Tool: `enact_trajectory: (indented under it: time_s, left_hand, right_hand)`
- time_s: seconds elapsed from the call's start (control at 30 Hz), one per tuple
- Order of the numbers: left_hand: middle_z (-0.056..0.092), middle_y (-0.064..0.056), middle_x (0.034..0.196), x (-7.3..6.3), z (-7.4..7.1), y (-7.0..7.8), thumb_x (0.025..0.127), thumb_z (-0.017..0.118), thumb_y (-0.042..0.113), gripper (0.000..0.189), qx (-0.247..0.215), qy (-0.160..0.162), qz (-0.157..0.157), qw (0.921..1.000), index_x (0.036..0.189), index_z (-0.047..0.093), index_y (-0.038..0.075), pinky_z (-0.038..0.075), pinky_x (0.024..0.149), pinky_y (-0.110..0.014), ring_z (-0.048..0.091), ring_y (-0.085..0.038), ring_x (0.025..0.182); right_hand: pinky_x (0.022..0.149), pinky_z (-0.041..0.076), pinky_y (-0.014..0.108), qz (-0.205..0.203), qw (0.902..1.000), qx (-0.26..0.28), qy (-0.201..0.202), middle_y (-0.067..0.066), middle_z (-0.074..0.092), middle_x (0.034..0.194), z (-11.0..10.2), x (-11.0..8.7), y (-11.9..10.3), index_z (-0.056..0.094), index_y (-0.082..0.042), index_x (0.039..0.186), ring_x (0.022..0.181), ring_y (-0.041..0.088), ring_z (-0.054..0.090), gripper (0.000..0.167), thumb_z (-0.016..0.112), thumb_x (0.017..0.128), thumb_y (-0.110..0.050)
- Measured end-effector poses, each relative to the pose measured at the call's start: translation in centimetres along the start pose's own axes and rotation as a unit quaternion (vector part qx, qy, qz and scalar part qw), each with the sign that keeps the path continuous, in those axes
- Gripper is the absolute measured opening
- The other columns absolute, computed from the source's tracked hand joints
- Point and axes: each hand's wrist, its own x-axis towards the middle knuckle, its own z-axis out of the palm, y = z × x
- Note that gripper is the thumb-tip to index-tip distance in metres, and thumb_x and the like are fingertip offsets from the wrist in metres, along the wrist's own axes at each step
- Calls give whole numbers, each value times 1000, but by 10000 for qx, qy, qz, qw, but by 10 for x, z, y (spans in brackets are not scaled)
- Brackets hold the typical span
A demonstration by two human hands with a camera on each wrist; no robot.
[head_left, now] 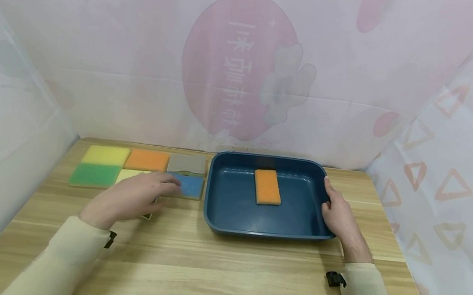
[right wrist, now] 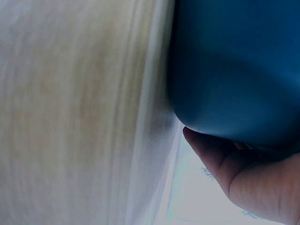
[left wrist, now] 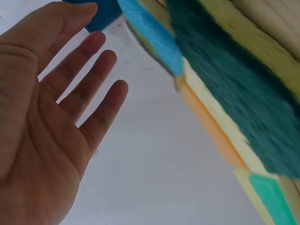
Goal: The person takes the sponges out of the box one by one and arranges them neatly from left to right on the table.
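Note:
My left hand (head_left: 136,196) hovers over a group of sponges at the left, its fingers loosely extended and holding nothing in the left wrist view. A dark green and yellow sponge (left wrist: 234,89) lies close beside it there. Near its fingertips is a blue sponge (head_left: 191,186); a pale yellow sponge (head_left: 127,174) is partly hidden behind the hand. My right hand (head_left: 339,216) grips the right wall of a dark blue rectangular basin (head_left: 228,206). Inside that basin lies an orange sponge (head_left: 267,187), slightly tilted.
Behind the left hand, a yellow sponge (head_left: 105,155), another orange sponge (head_left: 147,160) and a grey sponge (head_left: 187,163) form a back row. A green sponge (head_left: 95,175) lies at the front left. The wooden table (head_left: 201,277) meets patterned cloth walls at its back and sides.

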Motion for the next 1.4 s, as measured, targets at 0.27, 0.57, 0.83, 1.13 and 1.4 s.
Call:
enact_trajectory:
  time_s: [0.27, 0.57, 0.83, 1.13, 1.4]
  left_hand:
    - [78, -13, 152, 33, -1, 16, 100, 95, 10, 44, 79, 238, 228, 9994, 142, 81, 9, 67, 118, -57, 76, -38, 141]
    - [78, -7, 153, 70, 0, 42, 105, 89, 13, 41, 18, 184, 337, 9993, 145, 81, 13, 67, 118, -52, 75, -31, 142]
    - [75, -7, 158, 102, 5, 68, 110, 85, 16, 41, -50, 39, 557, 9984, 150, 79, 13, 63, 126, -51, 72, -31, 149]
    - [70, -6, 168, 132, 21, 87, 113, 81, 21, 46, -67, -211, 557, 9982, 159, 73, 15, 54, 136, -50, 66, -30, 158]
    - [62, -4, 177, 152, 34, 95, 115, 81, 27, 54, 65, -460, 495, 9977, 166, 67, 17, 52, 138, -47, 61, -28, 164]
  right_hand:
    - [102, 52, 61, 18, 10000, -8, -24, 42, 31, 184, -2, 0, 0, 17, -4, 187, 145, 58, 58, 80, 48, 113, 3]
    - [87, 51, 50, 10, 10000, -31, -6, 43, 32, 183, -2, 1, 1, 18, -4, 187, 107, 47, 64, 81, 49, 112, 3]
    - [93, 53, 55, -21, 10000, -79, 26, 43, 34, 182, -2, 1, 1, 20, -2, 186, 118, 50, 63, 80, 49, 111, 3]
    - [80, 48, 43, 23, 10000, -87, -20, 42, 33, 183, -2, 2, 2, 18, -4, 187, 87, 34, 58, 81, 50, 113, 2]
    - [76, 47, 42, 3, 10000, -78, 4, 42, 34, 183, -1, 2, 3, 18, -4, 187, 78, 33, 54, 81, 50, 112, 3]
